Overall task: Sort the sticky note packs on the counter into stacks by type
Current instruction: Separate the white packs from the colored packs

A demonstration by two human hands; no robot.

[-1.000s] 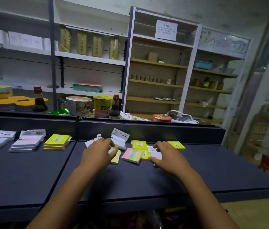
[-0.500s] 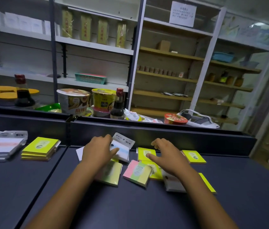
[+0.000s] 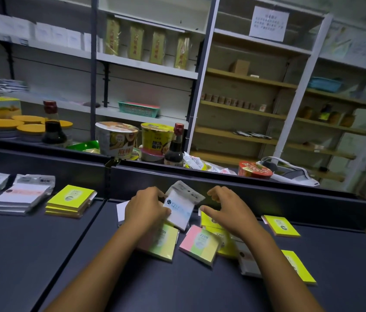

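Since half a second ago, both hands have drawn slightly back from the desk's rear wall, and the white clear-wrapped pack (image 3: 181, 204) has tipped more upright. The left hand (image 3: 147, 207) pinches that pack along its left edge, fingers curled round it; the pack stands tilted, header end up and away from the person, long axis running from near-left to far-right. The right hand (image 3: 227, 210) hovers just beside the pack's right edge with fingers loosely spread; no grip is visible, and it sits over a yellow pack (image 3: 210, 220).

Below the hands lie two pastel multicolour packs (image 3: 201, 245), flat on the desk (image 3: 42, 255) among further yellow packs. Two more single yellow packs (image 3: 281, 225) lie to the right, apart from the heap.

Well to the left stand the sorted stacks: a yellow stack (image 3: 70, 200) and, beyond it, a white wrapped stack (image 3: 20, 195).

Judgement: the held pack matches the white wrapped stack, which lies far left. The left hand is nearer, so the carry falls to it, passing over the yellow stack.
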